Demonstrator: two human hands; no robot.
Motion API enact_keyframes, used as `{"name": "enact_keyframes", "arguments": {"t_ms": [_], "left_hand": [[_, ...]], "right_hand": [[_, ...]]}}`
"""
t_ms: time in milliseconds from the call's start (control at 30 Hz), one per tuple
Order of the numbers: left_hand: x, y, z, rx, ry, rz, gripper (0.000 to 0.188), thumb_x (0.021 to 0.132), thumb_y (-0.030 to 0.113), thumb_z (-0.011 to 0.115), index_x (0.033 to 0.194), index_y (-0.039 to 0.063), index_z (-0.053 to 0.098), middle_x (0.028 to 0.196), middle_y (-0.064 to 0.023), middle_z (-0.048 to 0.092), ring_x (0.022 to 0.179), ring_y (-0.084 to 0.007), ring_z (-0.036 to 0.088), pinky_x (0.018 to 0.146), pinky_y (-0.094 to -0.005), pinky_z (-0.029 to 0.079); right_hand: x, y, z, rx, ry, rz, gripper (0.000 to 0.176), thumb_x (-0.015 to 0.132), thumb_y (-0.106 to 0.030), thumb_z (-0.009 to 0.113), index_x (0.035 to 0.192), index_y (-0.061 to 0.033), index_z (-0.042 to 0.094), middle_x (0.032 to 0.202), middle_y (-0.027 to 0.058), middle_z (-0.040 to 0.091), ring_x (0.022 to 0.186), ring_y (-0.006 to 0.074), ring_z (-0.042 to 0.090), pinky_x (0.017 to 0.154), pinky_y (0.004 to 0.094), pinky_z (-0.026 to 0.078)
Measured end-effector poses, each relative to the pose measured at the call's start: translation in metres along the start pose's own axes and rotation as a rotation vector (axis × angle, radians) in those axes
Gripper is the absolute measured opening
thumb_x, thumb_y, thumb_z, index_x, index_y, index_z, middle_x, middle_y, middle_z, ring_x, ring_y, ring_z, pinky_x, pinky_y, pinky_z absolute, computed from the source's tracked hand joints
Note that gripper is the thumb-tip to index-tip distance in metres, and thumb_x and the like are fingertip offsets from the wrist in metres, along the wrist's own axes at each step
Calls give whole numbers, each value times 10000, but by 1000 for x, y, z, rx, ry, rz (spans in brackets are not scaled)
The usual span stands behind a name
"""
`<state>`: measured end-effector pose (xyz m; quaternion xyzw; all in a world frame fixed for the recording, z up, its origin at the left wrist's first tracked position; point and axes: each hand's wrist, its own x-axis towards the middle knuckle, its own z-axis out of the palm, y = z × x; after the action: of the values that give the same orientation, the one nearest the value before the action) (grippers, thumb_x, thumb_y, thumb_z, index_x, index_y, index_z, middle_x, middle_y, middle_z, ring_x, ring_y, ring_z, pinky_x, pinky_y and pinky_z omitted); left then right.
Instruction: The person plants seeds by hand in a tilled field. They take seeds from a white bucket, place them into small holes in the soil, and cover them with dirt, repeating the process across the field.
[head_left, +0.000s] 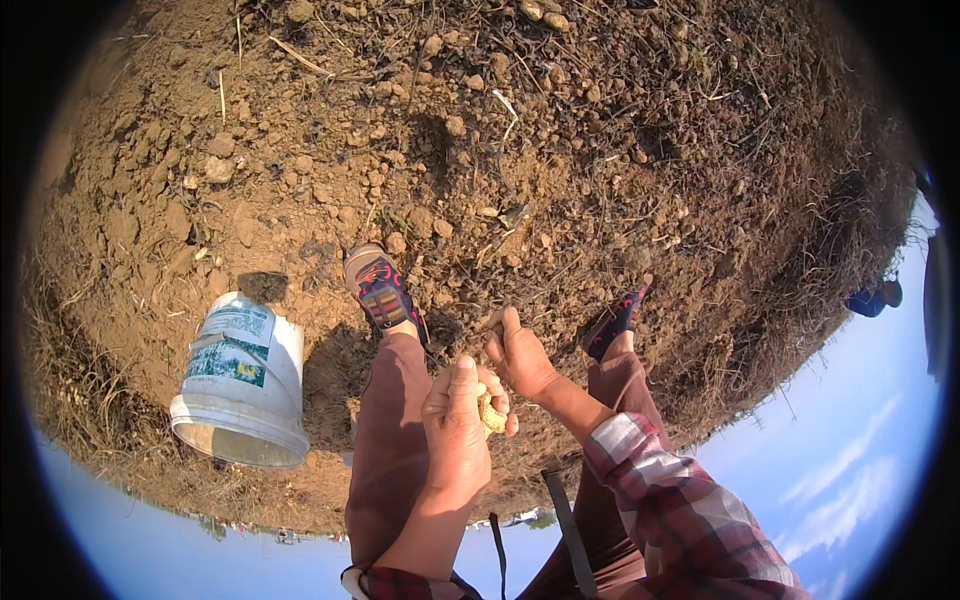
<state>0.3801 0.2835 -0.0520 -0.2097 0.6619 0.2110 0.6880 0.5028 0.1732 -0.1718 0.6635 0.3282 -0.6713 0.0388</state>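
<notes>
My left hand (459, 427) is curled around a few peanuts in their shells (492, 417), which show between the palm and the bent fingers. Just above and to the right of it is my right hand (519, 355), its thumb laid against the curled fingers. Whether something small is pinched there is hidden. Both hands hang over loose brown soil, between my two legs. More unshelled peanuts (555, 21) lie on the dirt at the top of the view.
A white plastic bucket (289, 360) with a green printed label stands left of my left shoe (382, 289). My right shoe (616, 321) is on the soil. Clods (219, 169) and dry stalks litter the ground. Another person (870, 300) is far off at right.
</notes>
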Motion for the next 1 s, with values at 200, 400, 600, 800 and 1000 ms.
{"name": "enact_keyframes", "arguments": {"t_ms": [200, 400, 600, 800, 1000], "left_hand": [[-2, 38, 18, 91, -47, 74, 333, 996, 395, 511, 808, 121, 528, 779, 0, 511, 646, -125, 511, 514, -309, 429], [-14, 66, 37, 131, -38, 289, 343, 993, 367, 534, 815, 74, 559, 763, -47, 536, 643, -149, 541, 492, -300, 464], [-17, 48, 65, 238, -47, 519, 352, 1020, 382, 455, 850, 83, 528, 771, -43, 484, 638, -154, 502, 418, -291, 419], [-38, 7, 93, 293, -41, 746, 338, 1035, 385, 417, 829, 122, 468, 744, 3, 417, 597, -101, 419, 400, -235, 372], [-19, 4, 103, 424, 0, 823, 319, 1015, 402, 468, 856, 127, 498, 784, 9, 470, 602, -88, 457, 424, -228, 381]], "right_hand": [[-2, -11, -63, 151, 4, -36, 239, 988, -162, 481, 1189, -59, 561, 715, 62, 586, 643, 163, 551, 610, 312, 457], [21, -15, -125, 80, -109, -266, 493, 967, -57, 460, 1410, -47, 243, 813, 129, 629, 746, 265, 602, 718, 369, 481], [76, 3, -170, -250, -44, -363, 221, 988, -235, 498, 1043, -22, 476, 765, 192, 634, 775, 406, 627, 686, 479, 483], [130, 0, -171, -662, 0, -584, 250, 888, -191, 602, 1085, -38, 592, 952, 169, 683, 905, 348, 665, 774, 436, 532], [149, 2, -171, -630, -173, -573, 358, 849, -159, 566, 1199, -84, 583, 955, 162, 703, 880, 334, 680, 765, 421, 542]]}}
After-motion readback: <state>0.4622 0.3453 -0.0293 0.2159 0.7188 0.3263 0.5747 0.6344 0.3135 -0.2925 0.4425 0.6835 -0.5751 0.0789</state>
